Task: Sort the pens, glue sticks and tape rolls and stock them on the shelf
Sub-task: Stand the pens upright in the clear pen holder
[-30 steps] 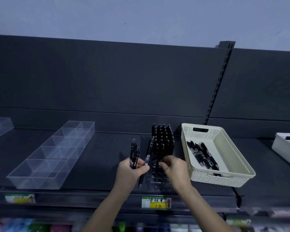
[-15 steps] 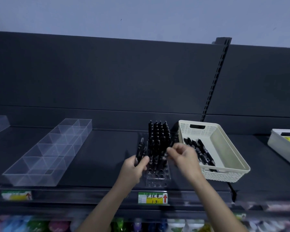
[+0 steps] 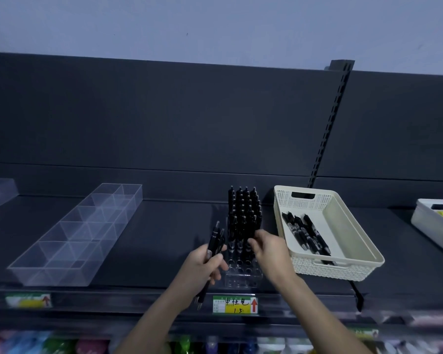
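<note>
Mid-stocking, by the look of it.

Gripping a loose bundle of black pens [image 3: 216, 238] in the left hand [image 3: 202, 268], clenched round the barrels, upper ends above the fist and tips below it.

Right hand [image 3: 271, 249] at the standing pens [image 3: 243, 210] of the clear pen rack [image 3: 243, 278], just right of the bundle, fingertips [image 3: 253, 242] curled at the front filled row. Cannot tell whether pinching a pen there or only touching.

Empty holes [image 3: 241, 264] just below those fingertips, toward the shelf edge [image 3: 138, 293]. More pens [image 3: 304, 233] in the cream basket [image 3: 363, 264], right of the right wrist.

Risks, as judged:
- Knocking neighbouring upright pens with the knuckles: packed close, easy to tilt or lift out.
- Shoving the light rack toward the shelf edge, close under both wrists.
- Losing a pen from the bundle: several barrels in one fist, free at the bottom.
- Missing a hole when seating a pen: dim light, black on black.
</note>
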The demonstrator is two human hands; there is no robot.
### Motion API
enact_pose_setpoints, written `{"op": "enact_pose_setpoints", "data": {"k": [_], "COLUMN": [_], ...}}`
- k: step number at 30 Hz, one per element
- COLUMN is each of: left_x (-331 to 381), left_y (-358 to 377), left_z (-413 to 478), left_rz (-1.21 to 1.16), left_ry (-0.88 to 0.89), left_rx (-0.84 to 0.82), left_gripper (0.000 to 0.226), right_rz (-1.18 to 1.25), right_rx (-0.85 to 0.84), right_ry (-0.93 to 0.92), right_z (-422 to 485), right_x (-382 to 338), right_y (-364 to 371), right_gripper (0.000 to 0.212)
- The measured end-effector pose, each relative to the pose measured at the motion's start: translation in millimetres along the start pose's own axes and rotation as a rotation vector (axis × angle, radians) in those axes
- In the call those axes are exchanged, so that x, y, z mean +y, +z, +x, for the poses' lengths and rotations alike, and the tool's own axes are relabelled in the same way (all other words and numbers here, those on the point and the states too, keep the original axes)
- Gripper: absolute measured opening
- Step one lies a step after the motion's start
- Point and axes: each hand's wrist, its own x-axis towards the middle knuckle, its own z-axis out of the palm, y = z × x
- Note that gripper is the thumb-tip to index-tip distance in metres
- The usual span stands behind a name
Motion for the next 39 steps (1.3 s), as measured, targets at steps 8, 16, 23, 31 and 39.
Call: {"op": "enact_pose_setpoints", "data": {"k": [8, 16, 23, 31, 39], "left_x": [0.8, 1.8, 8.5, 19.0, 6.5], "left_y": [4.0, 6.6, 11.9, 24.0, 8.1], "left_z": [2.8, -1.1, -0.8, 0.9, -0.2], "left_rz": [-0.102, -0.015, -0.023, -0.121, 0.151], "left_ry": [-0.041, -0.002, 0.133, 0.089, 0.143], "left_rx": [-0.006, 0.007, -0.012, -0.144, 0.028], "left_gripper": [0.026, 0.042, 0.012, 0.019, 0.024], "right_rz": [-0.128, -0.097, 0.275, 0.744, 0.542], "right_rx": [-0.014, -0.031, 0.032, -0.239, 0.195], "right_ry": [-0.088, -0.038, 0.017, 0.106, 0.18], "right_z": [-5.4, -4.4, -18.9, -20.5, -7.8], "right_x": [3.7, -0.5, -19.9, -32.0, -6.9], "right_y": [-4.0, -4.9, -27.8, -38.8, -52.2], "right_gripper": [0.017, 0.029, 0.014, 0.024, 0.026]}}
